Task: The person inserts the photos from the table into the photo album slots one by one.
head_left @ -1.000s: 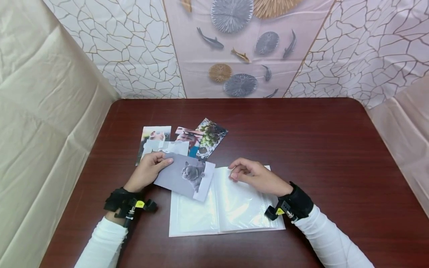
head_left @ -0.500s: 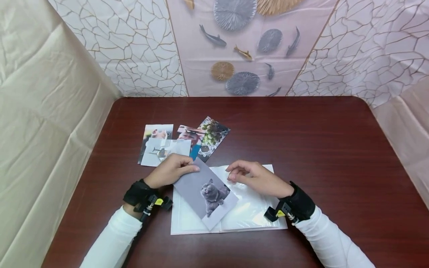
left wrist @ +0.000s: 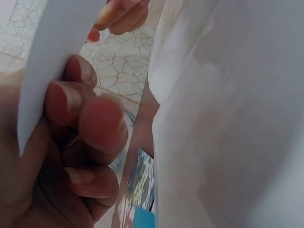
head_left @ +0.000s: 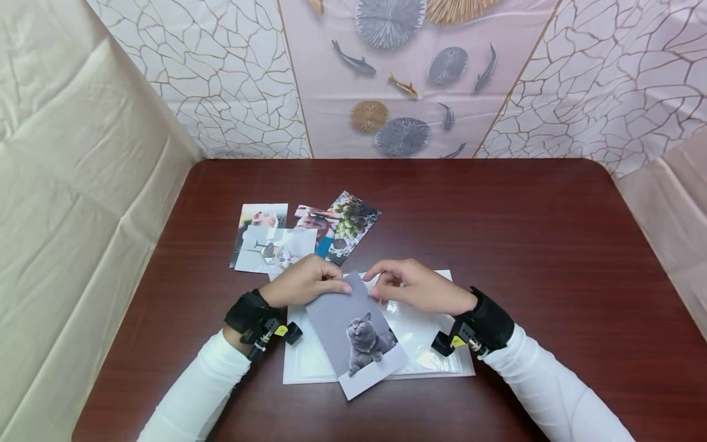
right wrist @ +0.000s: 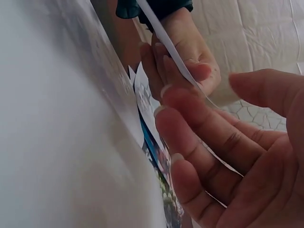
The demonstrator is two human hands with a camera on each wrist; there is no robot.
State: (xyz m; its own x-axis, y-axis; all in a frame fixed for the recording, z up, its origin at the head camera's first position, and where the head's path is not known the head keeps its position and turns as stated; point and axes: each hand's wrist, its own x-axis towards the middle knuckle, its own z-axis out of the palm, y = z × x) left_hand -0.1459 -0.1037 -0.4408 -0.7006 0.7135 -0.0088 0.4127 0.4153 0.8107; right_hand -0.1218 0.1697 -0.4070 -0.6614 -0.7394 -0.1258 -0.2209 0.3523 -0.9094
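My left hand (head_left: 309,281) pinches the top left edge of a photo print (head_left: 330,319) that shows a grey cat on a grey ground. The photo is tilted above an open album (head_left: 306,367) with clear sleeves, and its lower corner reaches past the album's front edge. Close to the photo's upper corner is my right hand (head_left: 417,285), fingers loosely bent, over the right page. In the right wrist view, the thumb of the right hand (right wrist: 242,152) stands apart from its fingers, and nothing is gripped. The left wrist view shows the left thumb mostly behind the photo (left wrist: 52,52).
Behind the album lie several loose prints: a pale one (head_left: 265,248) over another photo (head_left: 265,216), a portrait print (head_left: 315,222), and a plant photo (head_left: 356,221). They rest on a dark red wooden table (head_left: 525,245). Patterned cloth (head_left: 237,80) hangs behind.
My left hand has carried the cat photo rightward and nearer, over the album, turning it clockwise so the cat is more upright. My right hand has stayed almost in place.
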